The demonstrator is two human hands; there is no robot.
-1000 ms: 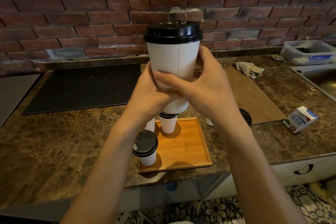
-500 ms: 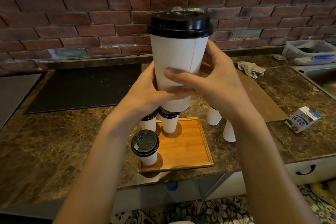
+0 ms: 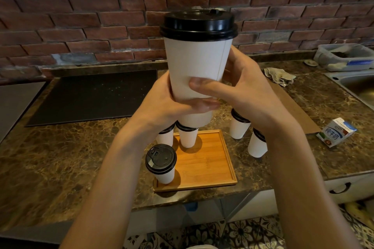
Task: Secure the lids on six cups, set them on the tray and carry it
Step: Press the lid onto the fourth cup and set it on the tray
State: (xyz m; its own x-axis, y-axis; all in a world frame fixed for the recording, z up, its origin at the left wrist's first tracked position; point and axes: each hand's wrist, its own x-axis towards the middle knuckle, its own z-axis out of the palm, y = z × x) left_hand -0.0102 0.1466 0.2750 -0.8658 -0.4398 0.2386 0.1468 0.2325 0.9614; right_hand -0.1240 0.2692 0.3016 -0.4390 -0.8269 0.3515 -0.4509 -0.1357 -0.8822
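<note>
I hold a white paper cup (image 3: 196,60) with a black lid (image 3: 198,24) upright in the air above the counter. My left hand (image 3: 168,103) wraps its lower part from the left, and my right hand (image 3: 242,89) grips it from the right, thumb across the front. Below, a wooden tray (image 3: 206,163) carries three lidded cups: one at its front left (image 3: 162,163) and two at its back left (image 3: 187,135), (image 3: 165,136). Two more lidded cups (image 3: 238,125), (image 3: 257,145) stand on the counter right of the tray, partly hidden by my right arm.
A milk carton (image 3: 336,132) lies at the right. A brown board (image 3: 291,105), a rag (image 3: 279,76), a sink (image 3: 358,85) and a plastic container (image 3: 344,56) are at the back right. A black cooktop (image 3: 93,95) is at the left. The brick wall stands behind.
The held cup has risen and come closer to the camera. My right arm has shifted, so the two cups right of the tray now show.
</note>
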